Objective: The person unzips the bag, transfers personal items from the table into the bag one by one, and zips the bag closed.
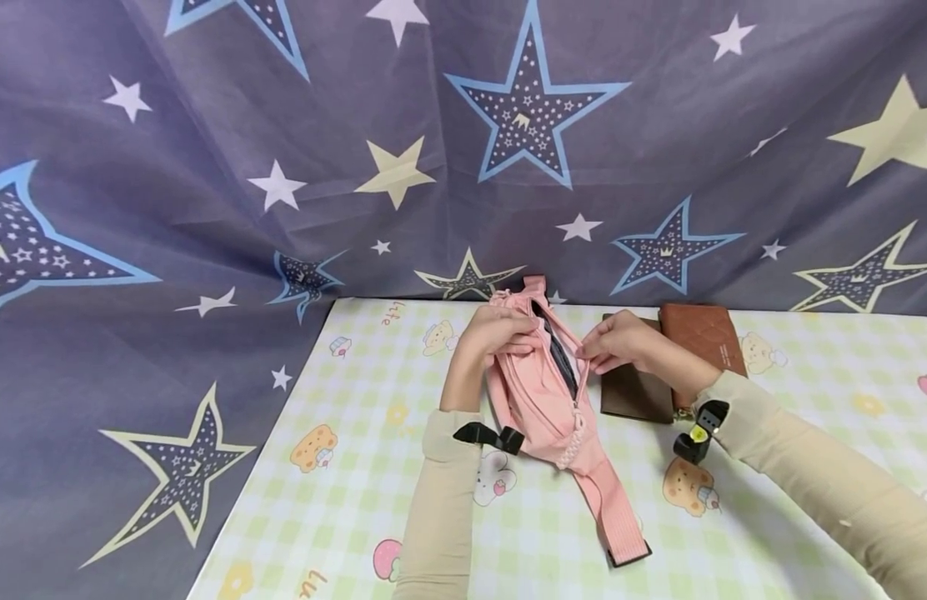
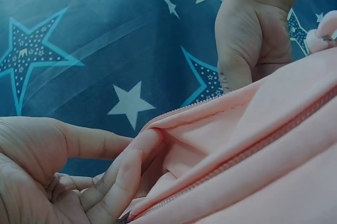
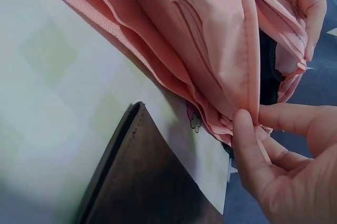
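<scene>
A pink waist bag [image 1: 523, 400] lies on the table, its main zipper open on a dark inside. My left hand [image 1: 499, 332] grips the left edge of that opening near the bag's far end; in the left wrist view its fingers [image 2: 124, 174] tuck into the pink fabric. On the opposite edge, my right hand [image 1: 621, 340] pinches the zipper rim between thumb and fingers, plain in the right wrist view at the fingertips [image 3: 243, 124]. A braided pull [image 1: 573, 442] hangs from the zipper's near end.
Right of the bag, under my right forearm, lie a dark brown leather case [image 1: 636, 396] and a reddish-brown quilted wallet [image 1: 704, 333]. The bag's strap [image 1: 613, 508] reaches toward me across the checked tablecloth [image 1: 343, 500]. A star-patterned curtain [image 1: 343, 108] stands behind the table.
</scene>
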### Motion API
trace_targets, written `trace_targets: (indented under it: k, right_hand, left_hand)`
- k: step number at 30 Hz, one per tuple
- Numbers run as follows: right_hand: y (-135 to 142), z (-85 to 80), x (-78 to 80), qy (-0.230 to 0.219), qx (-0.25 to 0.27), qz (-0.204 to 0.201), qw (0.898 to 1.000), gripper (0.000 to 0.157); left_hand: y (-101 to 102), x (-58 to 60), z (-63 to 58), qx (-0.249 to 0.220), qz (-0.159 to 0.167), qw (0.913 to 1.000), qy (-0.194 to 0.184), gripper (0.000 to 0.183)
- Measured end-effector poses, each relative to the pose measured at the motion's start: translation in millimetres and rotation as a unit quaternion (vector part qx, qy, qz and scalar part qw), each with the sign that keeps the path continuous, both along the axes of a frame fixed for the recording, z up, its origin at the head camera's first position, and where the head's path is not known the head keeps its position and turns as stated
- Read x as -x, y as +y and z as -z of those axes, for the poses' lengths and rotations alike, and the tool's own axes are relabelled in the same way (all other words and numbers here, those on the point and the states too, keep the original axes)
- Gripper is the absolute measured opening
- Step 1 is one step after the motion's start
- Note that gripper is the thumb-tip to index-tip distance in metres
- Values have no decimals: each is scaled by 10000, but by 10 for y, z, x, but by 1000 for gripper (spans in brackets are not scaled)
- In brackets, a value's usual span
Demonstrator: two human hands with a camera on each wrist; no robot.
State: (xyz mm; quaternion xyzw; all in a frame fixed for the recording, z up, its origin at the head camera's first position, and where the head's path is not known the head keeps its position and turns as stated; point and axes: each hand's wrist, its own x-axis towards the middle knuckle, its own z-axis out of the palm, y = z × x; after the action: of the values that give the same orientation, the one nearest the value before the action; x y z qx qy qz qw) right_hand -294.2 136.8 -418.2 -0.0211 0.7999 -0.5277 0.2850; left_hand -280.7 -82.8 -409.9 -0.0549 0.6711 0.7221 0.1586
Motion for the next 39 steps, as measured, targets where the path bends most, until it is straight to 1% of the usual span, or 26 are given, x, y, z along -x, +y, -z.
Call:
trace_targets:
  k: [3, 8, 12, 17, 21, 24, 27, 31, 34, 36, 39]
  right_hand:
    - [-5, -35, -10, -73, 11, 6, 10000, 29]
    - [-3, -86, -24, -132, 14, 6, 9999, 31]
    - [2, -102, -41, -98, 56, -62, 9999, 34]
    - [8, -111, -52, -71, 73, -87, 9999, 33]
    - [36, -148, -39, 9, -31, -214, 9998, 33]
    - [87, -210, -21, 130, -121, -360, 9992, 33]
    - [171, -282, 4, 240, -198, -352, 9989, 36]
    - [329, -375, 40, 419, -416, -233, 9980, 37]
    - [475, -430, 69, 589, -724, -159, 9955, 37]
    - [577, -458, 88, 705, -951, -70, 9929, 39]
    - [733, -489, 114, 974, -1395, 38, 9854, 45]
  left_hand:
    - [1, -3, -1, -18, 51, 10000, -24, 23]
    - [2, 4, 11, -29, 9, 10000, -40, 19]
    - [1, -2, 17, -39, -1, 10000, -56, 19]
    - [-1, -17, 14, -60, 48, 10000, -43, 20]
    - [-6, -17, 16, -42, 52, 10000, 31, 19]
    - [-17, -11, 15, -43, 1, 10000, 45, 19]
    - [-26, -3, 18, -35, -37, 10000, 41, 19]
    - [-35, 0, 16, 4, -53, 10000, 46, 19]
    - [-37, -2, 14, 25, -32, 10000, 27, 19]
    - [-35, -2, 16, 47, 4, 10000, 14, 20]
    - [-31, -1, 24, 74, 49, 10000, 18, 21]
